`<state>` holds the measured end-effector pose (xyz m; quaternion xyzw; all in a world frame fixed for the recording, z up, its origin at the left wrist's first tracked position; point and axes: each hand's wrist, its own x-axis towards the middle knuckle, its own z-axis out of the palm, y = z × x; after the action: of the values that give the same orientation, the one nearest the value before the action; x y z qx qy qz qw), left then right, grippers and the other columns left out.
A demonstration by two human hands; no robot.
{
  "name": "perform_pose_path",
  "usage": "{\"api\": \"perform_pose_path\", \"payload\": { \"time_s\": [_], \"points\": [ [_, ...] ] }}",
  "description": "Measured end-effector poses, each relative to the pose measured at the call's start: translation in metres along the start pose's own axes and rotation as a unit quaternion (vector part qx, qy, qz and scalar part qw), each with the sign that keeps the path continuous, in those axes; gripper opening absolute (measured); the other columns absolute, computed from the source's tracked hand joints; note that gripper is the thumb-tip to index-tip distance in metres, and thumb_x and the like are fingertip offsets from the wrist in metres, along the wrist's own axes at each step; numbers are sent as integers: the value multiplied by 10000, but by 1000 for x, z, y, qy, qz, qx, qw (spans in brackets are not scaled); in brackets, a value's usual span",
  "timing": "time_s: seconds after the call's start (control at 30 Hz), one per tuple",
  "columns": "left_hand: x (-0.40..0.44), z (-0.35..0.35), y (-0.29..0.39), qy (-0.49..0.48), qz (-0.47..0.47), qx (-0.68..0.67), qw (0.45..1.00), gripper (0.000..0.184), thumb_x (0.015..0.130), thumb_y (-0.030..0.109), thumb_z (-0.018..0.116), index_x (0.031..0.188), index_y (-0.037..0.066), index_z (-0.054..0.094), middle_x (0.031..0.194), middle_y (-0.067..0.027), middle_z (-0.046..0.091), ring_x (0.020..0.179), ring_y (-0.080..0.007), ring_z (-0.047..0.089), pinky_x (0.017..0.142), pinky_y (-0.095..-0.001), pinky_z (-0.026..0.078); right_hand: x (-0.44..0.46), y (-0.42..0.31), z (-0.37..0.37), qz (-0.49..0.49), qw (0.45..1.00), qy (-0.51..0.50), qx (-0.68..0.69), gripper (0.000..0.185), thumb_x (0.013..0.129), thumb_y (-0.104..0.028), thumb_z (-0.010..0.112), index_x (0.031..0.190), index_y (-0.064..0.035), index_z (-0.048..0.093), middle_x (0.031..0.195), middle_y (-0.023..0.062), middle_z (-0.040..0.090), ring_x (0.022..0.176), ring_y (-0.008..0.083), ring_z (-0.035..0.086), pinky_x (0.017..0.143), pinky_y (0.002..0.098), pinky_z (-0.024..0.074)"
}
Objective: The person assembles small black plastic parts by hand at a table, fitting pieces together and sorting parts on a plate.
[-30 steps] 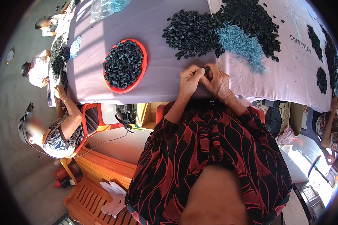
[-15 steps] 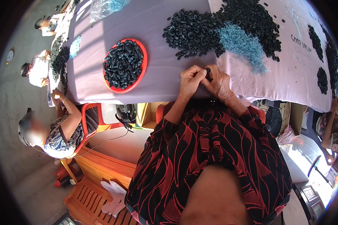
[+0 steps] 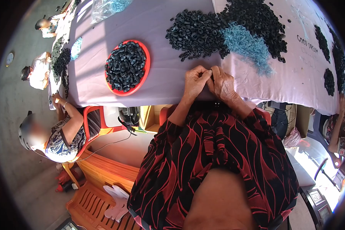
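My left hand [image 3: 196, 82] and my right hand [image 3: 222, 83] meet at the fingertips over the table's near edge. Both are closed, with fingers bent inward; whatever lies between them is too small and hidden to name. Beyond them is a heap of small black parts [image 3: 195, 34], joined at its right by a larger black heap [image 3: 257, 19]. A pile of small light-blue pieces [image 3: 246, 46] lies against these heaps. To the left, a red tray [image 3: 147, 73] holds many black parts.
A cloth-covered table [image 3: 165, 84] spans the view. A clear plastic bag [image 3: 103, 9] with blue pieces lies at the back. A co-worker [image 3: 67, 134] sits at the left, others farther back. More black piles [image 3: 328, 82] lie at the right.
The small dark piece seen between my fingers earlier is now hidden. My right fingers have shifted and closed in toward my left fingertips. The near left co-worker's head and hands have moved slightly.
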<state>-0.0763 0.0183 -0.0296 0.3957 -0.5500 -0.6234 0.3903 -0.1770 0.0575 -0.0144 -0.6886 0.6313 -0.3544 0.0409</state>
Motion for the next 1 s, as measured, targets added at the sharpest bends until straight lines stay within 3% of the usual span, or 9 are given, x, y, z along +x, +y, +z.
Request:
{"api": "perform_pose_path", "payload": {
  "time_s": [0.17, 0.23, 0.33, 0.43, 1.0],
  "points": [
    [-6, 0, 8, -26, -34, -98, 994, 160, 704, 60, 472, 560, -10, 475, 497, 6, 465, 470, -33, 400, 419, -174, 332, 0, 0, -1, -7, 1000, 22, 17, 258, 636, -232, 539, 688, -36, 379, 570, 89, 441, 455, 237, 482, 392, 297, 386],
    [-5, -2, 11, -27, 80, -43, 995, 250, 764, 139, 401, 573, -5, 472, 529, -30, 479, 460, -72, 434, 446, -176, 357, 0, -2, -1, -2, 999, 23, 28, 255, 638, -231, 537, 689, -34, 384, 571, 90, 443, 458, 238, 483, 394, 298, 387],
    [-4, -4, 13, -4, 23, -47, 999, 347, 788, 242, 358, 624, -24, 507, 551, -39, 485, 474, -86, 439, 465, -183, 359, 1, -2, -2, 6, 999, 22, 43, 255, 642, -235, 534, 695, -30, 393, 573, 92, 448, 463, 241, 485, 398, 301, 388],
    [-6, -3, 17, 11, 35, -33, 999, 409, 794, 302, 325, 667, -31, 525, 551, -45, 485, 470, -85, 432, 465, -189, 356, 0, 1, 1, 2, 999, 23, 49, 258, 644, -243, 534, 693, -29, 398, 574, 93, 452, 464, 242, 485, 399, 302, 387],
    [-5, 1, 16, 7, 59, -7, 998, 363, 789, 278, 353, 650, -16, 514, 550, -13, 463, 478, -57, 405, 452, -170, 339, 3, 1, -3, -7, 998, 25, 63, 254, 629, -248, 552, 631, -53, 389, 554, 77, 449, 455, 238, 477, 393, 301, 379]
  ]
}}
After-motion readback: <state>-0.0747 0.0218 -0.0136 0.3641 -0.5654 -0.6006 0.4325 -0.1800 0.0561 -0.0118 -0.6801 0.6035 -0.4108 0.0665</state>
